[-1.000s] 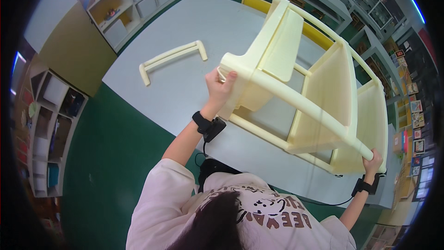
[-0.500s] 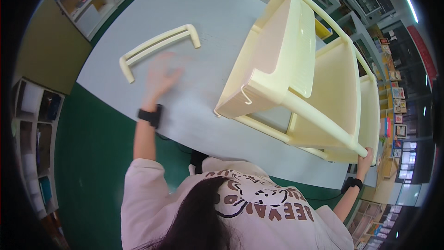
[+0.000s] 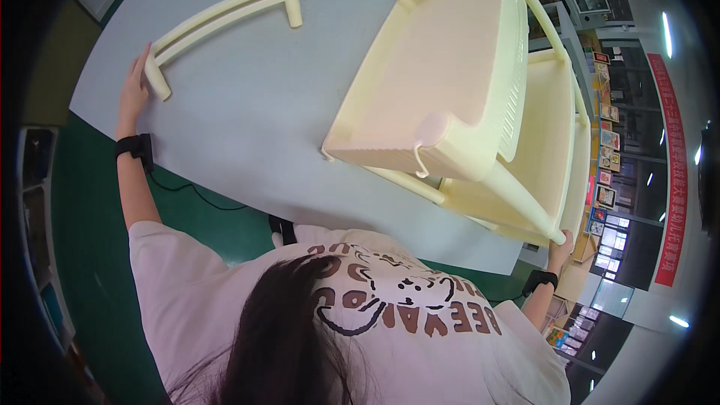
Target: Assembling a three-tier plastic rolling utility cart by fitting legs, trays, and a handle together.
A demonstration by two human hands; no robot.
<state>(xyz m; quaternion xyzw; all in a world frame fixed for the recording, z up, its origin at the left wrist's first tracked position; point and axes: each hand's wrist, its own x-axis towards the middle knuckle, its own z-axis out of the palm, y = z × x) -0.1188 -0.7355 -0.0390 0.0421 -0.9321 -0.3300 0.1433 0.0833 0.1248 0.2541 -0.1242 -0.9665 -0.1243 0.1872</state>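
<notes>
A cream plastic U-shaped handle with two parallel bars [image 3: 225, 16] lies on the grey table. At its left end my left hand [image 3: 135, 90] touches the outer side of the corner, fingers stretched out and the thumb hard to make out. To the right, a cream multi-tier plastic cart [image 3: 450, 67] is tipped over on its side, its trays facing sideways. My right hand [image 3: 561, 246] is closed around the near end of one of its round posts [image 3: 525, 199]. A small cream hook [image 3: 421, 161] sticks out from the near corner of the top tray.
The grey tabletop [image 3: 247, 127] stretches beneath the cart and handle, its near edge by my body. A black cable [image 3: 191, 187] hangs below that edge over the green floor [image 3: 97, 202]. Shelving [image 3: 37, 225] stands at the left, and framed pictures [image 3: 609, 139] line the right.
My left hand has moved left from below the middle of the handle to its left end. My right hand stays on the cart post. The whole view has shifted and turned.
</notes>
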